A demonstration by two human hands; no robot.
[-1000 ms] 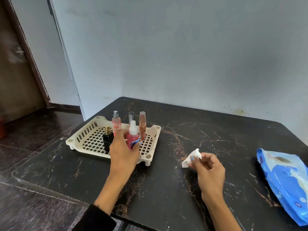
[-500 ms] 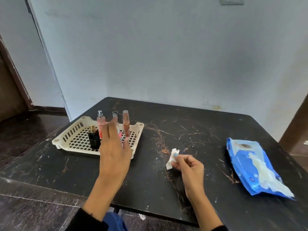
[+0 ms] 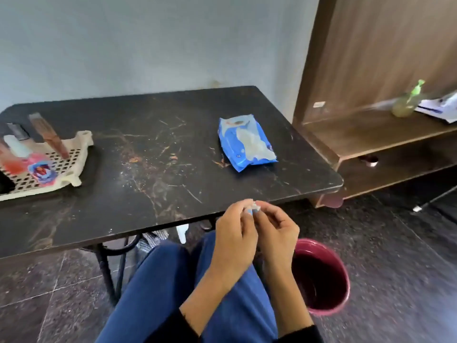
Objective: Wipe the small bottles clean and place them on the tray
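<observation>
The cream lattice tray [image 3: 79, 142] sits at the table's left edge of view, blurred, holding several small bottles: a pink one with a white cap [image 3: 37, 164] and a tall brown tube [image 3: 47, 134] among them. My left hand [image 3: 235, 233] and my right hand [image 3: 277, 231] meet off the table's front edge, above my lap. Together their fingertips pinch a small crumpled white wipe [image 3: 254, 207].
A blue pack of wipes [image 3: 244, 142] lies on the dark marbled table [image 3: 160, 169] at the right. A maroon bin [image 3: 321, 276] stands on the floor beside my right knee. A wooden shelf unit [image 3: 371, 129] with a green pump bottle [image 3: 405, 105] is at the right.
My left hand let go of the pink bottle in the tray and came back to join the right hand on the wipe. The view swung right and down, away from the tray.
</observation>
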